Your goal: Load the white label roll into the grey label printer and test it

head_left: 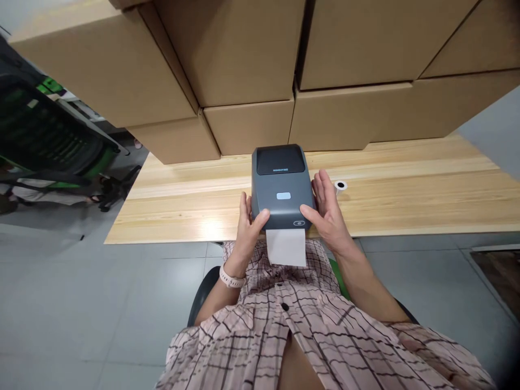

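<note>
A dark grey label printer point(280, 187) sits near the front edge of the wooden table, its dark lid toward the boxes. A strip of white label paper point(286, 247) sticks out of its front slot and hangs over the edge. My left hand point(248, 230) clasps the printer's left side, with the thumb on the front corner. On the opposite side, my right hand point(328, 216) holds the printer, thumb on the top front corner and fingers stretched along the side. The fingers are partly hidden behind the printer's sides.
Stacked cardboard boxes point(247, 127) line the back of the table point(426, 189). Right of the printer is a small white ring with a black centre point(340, 185). A black and green office chair point(52, 130) stands at the left, beyond the table's end.
</note>
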Demonstrator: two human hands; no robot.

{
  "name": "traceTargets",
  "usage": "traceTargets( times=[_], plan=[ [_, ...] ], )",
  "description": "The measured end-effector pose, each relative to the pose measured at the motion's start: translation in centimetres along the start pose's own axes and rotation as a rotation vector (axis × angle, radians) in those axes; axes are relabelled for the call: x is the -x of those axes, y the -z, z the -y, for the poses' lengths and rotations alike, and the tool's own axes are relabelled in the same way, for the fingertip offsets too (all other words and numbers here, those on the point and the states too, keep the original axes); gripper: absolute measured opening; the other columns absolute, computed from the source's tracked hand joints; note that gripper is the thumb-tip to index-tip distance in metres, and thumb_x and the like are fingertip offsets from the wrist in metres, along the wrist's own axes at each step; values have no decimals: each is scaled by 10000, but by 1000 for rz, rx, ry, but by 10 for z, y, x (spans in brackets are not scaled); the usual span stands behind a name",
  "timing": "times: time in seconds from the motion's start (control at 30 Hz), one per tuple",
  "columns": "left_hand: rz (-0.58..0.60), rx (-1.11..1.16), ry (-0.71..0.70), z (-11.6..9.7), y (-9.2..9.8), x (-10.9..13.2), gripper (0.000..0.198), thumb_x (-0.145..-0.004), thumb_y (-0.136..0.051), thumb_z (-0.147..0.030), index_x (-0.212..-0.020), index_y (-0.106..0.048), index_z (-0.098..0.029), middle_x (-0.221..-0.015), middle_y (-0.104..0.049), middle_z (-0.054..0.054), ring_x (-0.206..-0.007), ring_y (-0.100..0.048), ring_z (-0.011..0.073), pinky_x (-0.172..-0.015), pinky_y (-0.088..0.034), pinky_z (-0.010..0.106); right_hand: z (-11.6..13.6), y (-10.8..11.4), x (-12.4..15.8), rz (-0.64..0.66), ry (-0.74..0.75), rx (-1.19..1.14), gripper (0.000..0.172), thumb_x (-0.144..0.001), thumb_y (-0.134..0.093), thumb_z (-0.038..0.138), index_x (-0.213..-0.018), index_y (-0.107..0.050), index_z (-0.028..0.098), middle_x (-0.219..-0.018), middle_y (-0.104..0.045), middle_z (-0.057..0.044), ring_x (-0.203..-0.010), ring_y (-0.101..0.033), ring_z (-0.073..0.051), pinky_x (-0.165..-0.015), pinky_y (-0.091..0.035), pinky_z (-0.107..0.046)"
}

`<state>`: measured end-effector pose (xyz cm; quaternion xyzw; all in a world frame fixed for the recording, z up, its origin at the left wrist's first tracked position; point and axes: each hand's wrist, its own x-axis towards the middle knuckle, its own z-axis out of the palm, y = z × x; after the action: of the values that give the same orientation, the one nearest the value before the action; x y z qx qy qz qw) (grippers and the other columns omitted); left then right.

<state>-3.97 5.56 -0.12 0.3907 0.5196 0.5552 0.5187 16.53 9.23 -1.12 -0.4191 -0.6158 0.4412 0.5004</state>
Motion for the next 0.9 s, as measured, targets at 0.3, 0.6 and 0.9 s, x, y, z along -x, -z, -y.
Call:
traceTargets(
  times=[0.3, 0.6, 0.9],
  plan=[
    [71, 17, -83, -1, -4, -2, 771, -871, -765, -589, -1523, -527, -256, -1604, -563, 141, -1514, -504, 383, -1256, -435, 541, 9, -5, 0, -4, -326, -366, 1201, -776, -850, 601, -1731, -166, 355, -1802, -245, -11, -1685, -191, -285, -1389, -171, -520],
    [95, -70, -123, -3, -1, -9, 759, -866, -747, -639, -1487, -547, -253, -1562, -586, 143, -1474, -526, 371, -1228, -450, 519, -10, -6, 0, -15, -158, -218, 1085, -848, -762, 643, -1718, -188, 342, -1756, -358, -84, -1631, -341, -314, -1341, -282, -584],
    [-60, -185, 113, 23, 8, 64, 474, -799, -838, -604, -1009, -732, -192, -990, -753, 79, -905, -692, 218, -839, -573, 369, -23, -15, 2, -128, 119, 14, 819, -1007, -600, 530, -1697, -200, 349, -1780, -291, -126, -1632, -344, -276, -1301, -373, -558]
  ],
)
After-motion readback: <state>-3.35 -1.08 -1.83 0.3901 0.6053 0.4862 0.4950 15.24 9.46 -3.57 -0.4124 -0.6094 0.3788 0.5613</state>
